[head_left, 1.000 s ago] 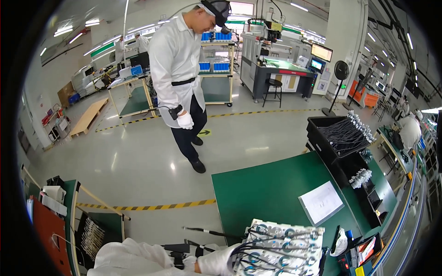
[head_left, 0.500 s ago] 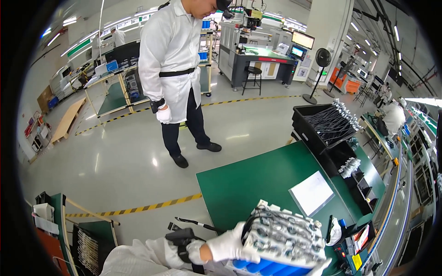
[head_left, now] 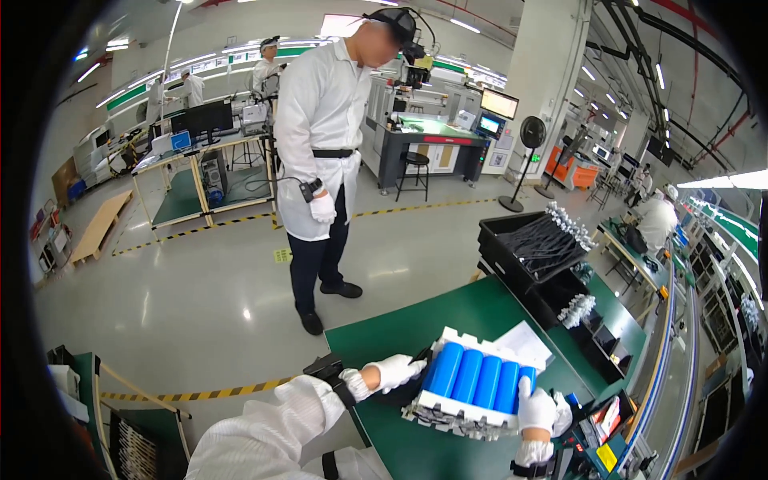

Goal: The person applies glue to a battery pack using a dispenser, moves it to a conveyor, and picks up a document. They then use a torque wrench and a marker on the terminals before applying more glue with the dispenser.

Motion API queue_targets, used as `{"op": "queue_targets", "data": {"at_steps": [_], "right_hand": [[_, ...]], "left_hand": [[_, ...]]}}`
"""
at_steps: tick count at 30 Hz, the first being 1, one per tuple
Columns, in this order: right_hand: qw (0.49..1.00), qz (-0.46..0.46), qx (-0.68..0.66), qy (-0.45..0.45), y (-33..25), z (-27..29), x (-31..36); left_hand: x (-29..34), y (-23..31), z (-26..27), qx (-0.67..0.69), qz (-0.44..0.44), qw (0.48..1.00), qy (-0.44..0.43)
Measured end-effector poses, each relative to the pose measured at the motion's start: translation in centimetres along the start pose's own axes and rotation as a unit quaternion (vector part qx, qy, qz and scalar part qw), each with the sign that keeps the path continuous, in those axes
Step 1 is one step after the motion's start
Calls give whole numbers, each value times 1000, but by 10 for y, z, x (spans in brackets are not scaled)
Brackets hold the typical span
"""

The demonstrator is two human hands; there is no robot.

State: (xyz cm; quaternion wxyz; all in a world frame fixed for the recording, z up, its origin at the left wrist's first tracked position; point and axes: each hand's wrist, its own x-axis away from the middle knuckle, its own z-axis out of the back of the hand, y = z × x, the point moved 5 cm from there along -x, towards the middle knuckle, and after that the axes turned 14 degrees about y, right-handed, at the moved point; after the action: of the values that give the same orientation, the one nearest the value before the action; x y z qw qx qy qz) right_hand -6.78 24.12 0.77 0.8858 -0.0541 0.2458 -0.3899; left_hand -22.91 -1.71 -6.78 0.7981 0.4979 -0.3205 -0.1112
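Observation:
A battery pack (head_left: 480, 384) of blue cylindrical cells in white plastic frames is tilted over the green table (head_left: 384, 332), its row of cells facing up toward me. My right hand (head_left: 536, 410), white-gloved, grips the pack's right end, thumb over the frame beside the last cell. At the left end my left hand (head_left: 396, 373), also gloved, has its fingers closed at a black cable bundle (head_left: 412, 394) against the pack; the fingertips are partly hidden. The wired face of the pack is turned downward and mostly out of sight. Behind the pack lies a white paper sheet (head_left: 524, 344), partly covered.
Black bins (head_left: 528, 276) with black cables and white connectors line the table's far right side. Tools and a yellow label (head_left: 606, 458) sit at the right front. A person in a white coat (head_left: 320, 136) stands across the table. A shelf cart (head_left: 92, 400) is at left.
The pack has been turned from wired face up to blue cells facing up. My right hand has come into full view at its right end. My view has shifted.

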Motion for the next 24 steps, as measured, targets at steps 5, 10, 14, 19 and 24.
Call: {"op": "queue_targets", "data": {"at_steps": [5, 10, 14, 19, 24], "right_hand": [[935, -97, -331, 87, 28, 5, 38], [949, -132, -267, -102, 56, -21, 106], [901, -239, -352, -83, 60, -47, 112], [840, -196, -506, 10, 70, -92, 109], [893, -143, -426, 23, 84, -100, 106]], "left_hand": [[24, -21, 7, 3, -99, 990, 103], [57, -38, -20, -214, -215, 948, 92], [37, -49, -35, -256, -124, 956, 70], [29, -75, -29, -145, -134, 970, 143], [10, -91, -44, 91, -146, 979, 107]]}}
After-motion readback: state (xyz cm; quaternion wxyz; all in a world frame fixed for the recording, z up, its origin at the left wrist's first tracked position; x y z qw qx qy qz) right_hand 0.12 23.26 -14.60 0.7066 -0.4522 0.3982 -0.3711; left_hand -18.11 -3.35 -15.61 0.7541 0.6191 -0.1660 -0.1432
